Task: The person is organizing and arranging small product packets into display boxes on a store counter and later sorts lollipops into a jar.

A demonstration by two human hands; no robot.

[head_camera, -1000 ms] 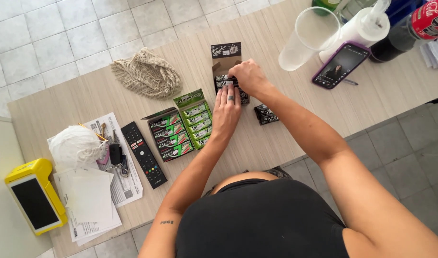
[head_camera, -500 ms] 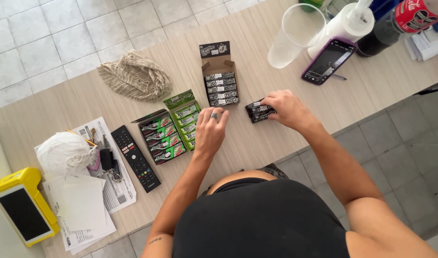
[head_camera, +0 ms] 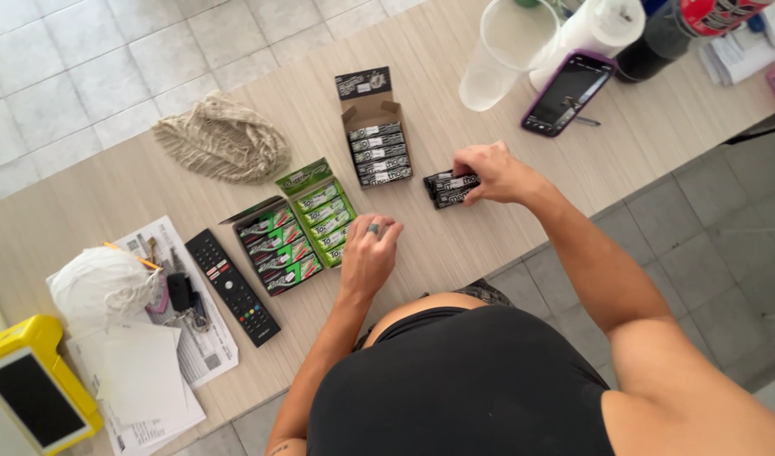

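Observation:
My right hand point(head_camera: 492, 172) grips a small stack of black packs point(head_camera: 449, 187) lying on the wooden table point(head_camera: 505, 219), just right of an open brown display box point(head_camera: 377, 145) filled with the same black packs. My left hand point(head_camera: 370, 251) rests on the table with its fingers curled and nothing in it, a ring on one finger. It sits right beside a green display box point(head_camera: 321, 212) of green packs. A dark box point(head_camera: 273, 246) with green-and-black packs stands next to that one, further left.
A black remote point(head_camera: 231, 285), keys, papers point(head_camera: 184, 346), a white bundle point(head_camera: 100, 283) and a yellow card terminal point(head_camera: 32, 395) lie at left. A woven beige bag point(head_camera: 225, 139) is at the back. A phone point(head_camera: 569, 91), plastic cup point(head_camera: 510, 46), paper roll and bottles stand at back right.
My right hand left the brown box and moved right onto the loose black packs. My left hand drew back from the brown box toward me, beside the green box.

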